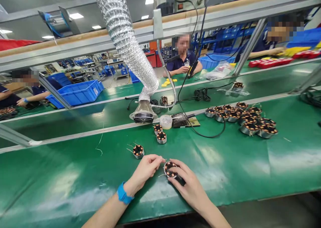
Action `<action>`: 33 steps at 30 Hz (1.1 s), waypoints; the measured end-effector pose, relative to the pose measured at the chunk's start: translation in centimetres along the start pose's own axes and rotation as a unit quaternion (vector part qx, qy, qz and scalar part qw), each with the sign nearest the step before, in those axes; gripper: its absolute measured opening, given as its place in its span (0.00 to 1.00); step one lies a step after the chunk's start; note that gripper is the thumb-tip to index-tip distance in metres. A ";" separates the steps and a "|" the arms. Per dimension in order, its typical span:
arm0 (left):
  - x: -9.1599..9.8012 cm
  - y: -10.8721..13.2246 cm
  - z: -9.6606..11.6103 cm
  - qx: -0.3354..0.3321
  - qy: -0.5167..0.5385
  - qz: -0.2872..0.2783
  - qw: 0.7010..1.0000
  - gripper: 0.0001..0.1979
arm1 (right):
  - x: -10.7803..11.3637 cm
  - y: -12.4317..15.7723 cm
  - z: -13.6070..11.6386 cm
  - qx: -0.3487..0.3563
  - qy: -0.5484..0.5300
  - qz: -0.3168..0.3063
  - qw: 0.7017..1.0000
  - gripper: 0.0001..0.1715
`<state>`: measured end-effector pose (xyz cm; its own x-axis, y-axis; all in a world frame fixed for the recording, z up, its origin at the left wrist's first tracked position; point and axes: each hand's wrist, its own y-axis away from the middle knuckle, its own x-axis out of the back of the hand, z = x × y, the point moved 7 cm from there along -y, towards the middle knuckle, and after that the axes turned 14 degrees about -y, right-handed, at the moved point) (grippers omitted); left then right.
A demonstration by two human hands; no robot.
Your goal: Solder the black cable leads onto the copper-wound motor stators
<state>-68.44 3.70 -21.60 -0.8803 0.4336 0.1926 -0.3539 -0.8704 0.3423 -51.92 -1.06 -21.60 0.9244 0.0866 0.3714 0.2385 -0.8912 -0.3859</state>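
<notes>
My right hand [189, 184] is wrapped round a motor stator [170, 169], a metal ring with copper windings inside. A black object [181, 179], partly hidden, shows under its fingers; I cannot tell what it is. Pinched at the stator's upper left edge, my left hand [147, 166] has a thin wire lead [165, 160] at its fingertips. It wears a blue wrist strap [124, 193]. Another lead sticks out from the stator's lower left. Just beyond my left hand stands a single stator [138, 151] with loose leads, and two more stators [161, 138] stand farther back.
A fume hood [143, 112] on a foil duct [125, 33] hangs over the green bench [75, 174]. Near it are a white roll [166, 121] and a black cable [213, 136]. Several stators [248, 127] cluster at right. Co-workers sit beyond the metal frame, near a blue bin [77, 92].
</notes>
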 end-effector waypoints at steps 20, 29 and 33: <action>-1.7 1.1 -0.2 0.015 -0.012 -0.064 0.998 0.28 | 1.1 -0.4 0.9 -0.021 0.009 -0.017 1.000 0.09; 2.2 0.9 0.7 -0.082 -0.074 0.131 0.985 0.29 | 6.3 -10.1 4.8 0.001 0.156 0.006 0.988 0.06; 5.2 3.0 1.2 -0.117 -0.110 0.240 0.957 0.24 | 6.1 -12.9 6.0 0.021 0.171 0.000 0.985 0.10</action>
<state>-73.65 3.64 -18.44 -0.8807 -0.0135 0.4734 -0.0085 -0.9990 -0.0444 -47.55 13.60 -19.40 0.7724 -0.0746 0.6307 0.2566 -0.8718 -0.4174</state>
